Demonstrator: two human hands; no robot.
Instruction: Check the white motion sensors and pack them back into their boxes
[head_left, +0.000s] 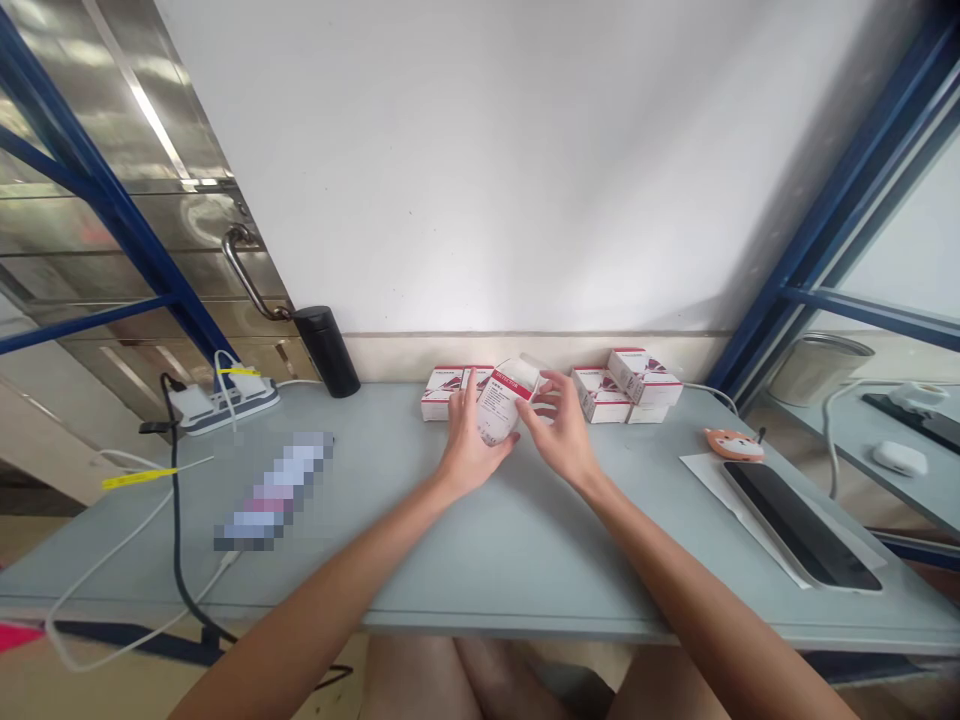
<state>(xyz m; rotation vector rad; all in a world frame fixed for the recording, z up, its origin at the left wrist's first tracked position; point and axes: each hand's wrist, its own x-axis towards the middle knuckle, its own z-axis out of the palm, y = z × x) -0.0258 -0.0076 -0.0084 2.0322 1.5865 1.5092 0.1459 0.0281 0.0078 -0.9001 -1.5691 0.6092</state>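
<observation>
A small white carton [501, 405] with a red band reading "DETECTOR" is held tilted above the table, its top flap raised. My left hand [474, 440] grips it from the left and below, thumb along its lower edge. At its upper right side, my right hand [559, 420] has its fingers bent and apart, with the thumb near the carton; whether it presses on it is hard to tell. Behind my left hand sit similar red-and-white boxes [442, 393], partly hidden. To the right of my right hand is a small stack of the same boxes [643, 378].
On the grey table [420, 570] stand a black bottle [328, 350] and a power strip [229, 405] with cables. A blurred phone [277, 490] lies left. At right are a dark phone [802, 522], paper [705, 475] and an orange animal-shaped item [733, 444]. A white wall rises behind.
</observation>
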